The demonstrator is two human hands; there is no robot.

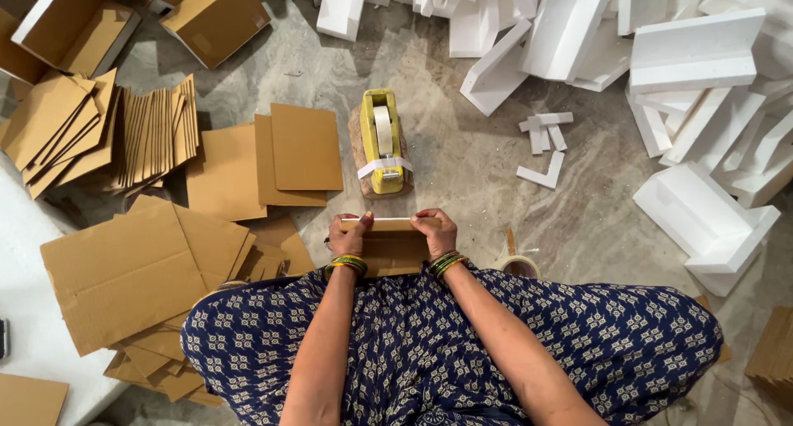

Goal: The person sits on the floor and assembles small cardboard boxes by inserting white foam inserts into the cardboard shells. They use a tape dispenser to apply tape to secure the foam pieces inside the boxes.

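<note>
While I sit cross-legged, my left hand (350, 234) and right hand (436, 233) clamp the ends of a small cardboard box (390, 246), its long axis crosswise, seemingly taped, the yellow tape dispenser (382, 141) straight ahead.

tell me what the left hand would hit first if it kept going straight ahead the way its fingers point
Probably the yellow tape dispenser, which sits on the floor just beyond the cardboard box that the left hand grips; depth is uncertain.

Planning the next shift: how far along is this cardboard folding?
Done: a few made-up boxes lie top left. In hand: the left hand and right hand grip a small cardboard piece by the yellow tape dispenser. Left: many flat cardboard sheets and foam blocks.
</note>
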